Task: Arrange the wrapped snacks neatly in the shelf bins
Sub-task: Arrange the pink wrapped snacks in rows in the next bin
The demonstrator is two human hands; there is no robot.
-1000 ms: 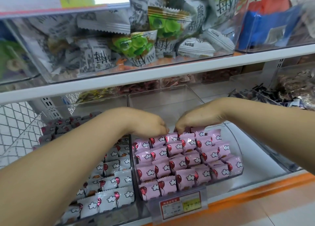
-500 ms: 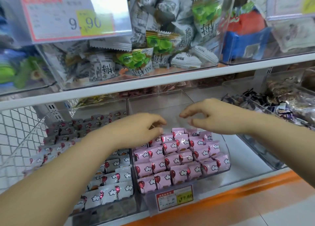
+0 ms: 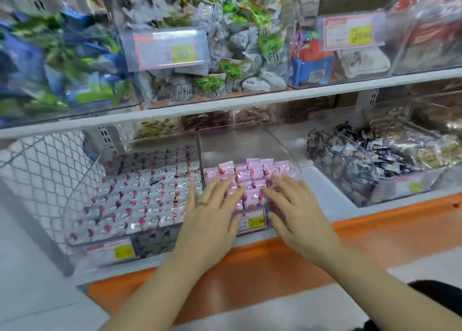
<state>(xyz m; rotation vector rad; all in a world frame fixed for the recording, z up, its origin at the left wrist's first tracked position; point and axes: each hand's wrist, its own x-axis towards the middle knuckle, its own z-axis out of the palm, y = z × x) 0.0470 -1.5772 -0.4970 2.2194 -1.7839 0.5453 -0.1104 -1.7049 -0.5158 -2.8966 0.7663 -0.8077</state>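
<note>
Left hand (image 3: 212,210) and right hand (image 3: 297,205) lie flat, fingers spread, holding nothing, over small pink wrapped snacks (image 3: 250,173) packed in rows at the front edge of the clear plastic shelf bin (image 3: 240,140). This bin looks nearly tidy; only final levelling seems left.

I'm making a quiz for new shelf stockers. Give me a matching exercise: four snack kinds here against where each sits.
Things:
1. pink snacks
2. white snacks
3. dark snacks
4. green-and-white snacks

Places:
A. upper row
B. lower row, left
C. lower row, middle
D. lower row, right

Pairs: 1-C, 2-B, 3-D, 4-A
</note>
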